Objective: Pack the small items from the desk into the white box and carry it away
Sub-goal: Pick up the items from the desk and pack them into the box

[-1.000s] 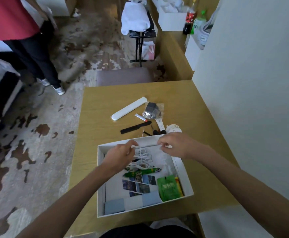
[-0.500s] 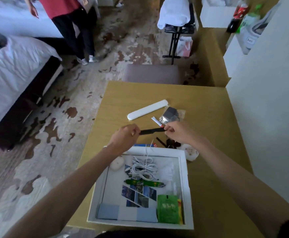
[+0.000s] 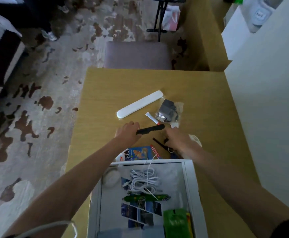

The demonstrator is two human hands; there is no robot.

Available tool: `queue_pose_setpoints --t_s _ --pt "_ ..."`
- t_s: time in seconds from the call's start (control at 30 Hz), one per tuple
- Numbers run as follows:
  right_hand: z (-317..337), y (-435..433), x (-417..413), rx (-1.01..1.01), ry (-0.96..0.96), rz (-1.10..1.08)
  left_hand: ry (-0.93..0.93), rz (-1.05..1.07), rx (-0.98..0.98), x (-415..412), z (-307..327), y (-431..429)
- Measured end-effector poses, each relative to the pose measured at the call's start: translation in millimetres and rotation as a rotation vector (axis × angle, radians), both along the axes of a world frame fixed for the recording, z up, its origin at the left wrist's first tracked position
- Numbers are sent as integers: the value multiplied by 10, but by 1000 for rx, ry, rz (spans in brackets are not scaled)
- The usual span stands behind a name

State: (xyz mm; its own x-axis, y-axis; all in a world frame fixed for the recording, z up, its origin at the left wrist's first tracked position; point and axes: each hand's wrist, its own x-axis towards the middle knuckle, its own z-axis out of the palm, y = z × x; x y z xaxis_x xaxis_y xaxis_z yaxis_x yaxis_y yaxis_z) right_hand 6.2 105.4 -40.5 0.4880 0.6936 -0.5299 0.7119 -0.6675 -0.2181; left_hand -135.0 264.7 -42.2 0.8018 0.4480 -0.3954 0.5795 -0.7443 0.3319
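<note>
The white box sits open on the near part of the wooden desk, right in front of me, and inside it lie a coiled white cable, a green-wrapped stick, some picture cards and a green packet. Just past its far wall a blue printed packet rests on the desk. Beyond that, my left hand is at the near end of a black comb — my fingers are curled against that end, though I cannot tell whether they actually pinch it. My right hand is lowered over a cluster of small dark things, among them a black clip-like piece with a metal ring; its fingers point down and away from me, so I cannot tell whether they are apart or closed on anything. Farther out on the desk lie a small white tube with a red tip, a clear bag holding a dark grey item, and — furthest of all — a long white rounded case, set at a slant. A grey padded seat stands against the far edge of the desk, a white wall runs along my right, and patterned carpet lies to my left.
</note>
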Motion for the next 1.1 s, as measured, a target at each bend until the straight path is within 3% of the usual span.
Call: queue_pose_setpoints --t_s 0.1,0.2,0.37,0.5,0.67,0.83,0.97,1.1 --pt "-19 -38 69 147 177 -150 36 -54 78 156 -110 43" --pt "-7 -86 117 339 385 -448 60 -95 79 242 -200 42" --pt "154 -101 192 477 727 -948 61 -121 40 248 -282 106" --pt "352 -176 165 728 1012 -1093 42 -91 -35 172 -300 122" --pt "656 -286 59 936 1221 -1067 -182 -4 -200 -36 38 50" --pt "1050 -412 -164 997 1414 -899 -482 154 -209 -605 638 -286" --pt "1358 -435 -529 887 1508 -726 -541 208 -180 -1125 970 -610" --pt "1513 -435 -1020 650 1396 -459 -554 295 -122 -1668 1153 -752"
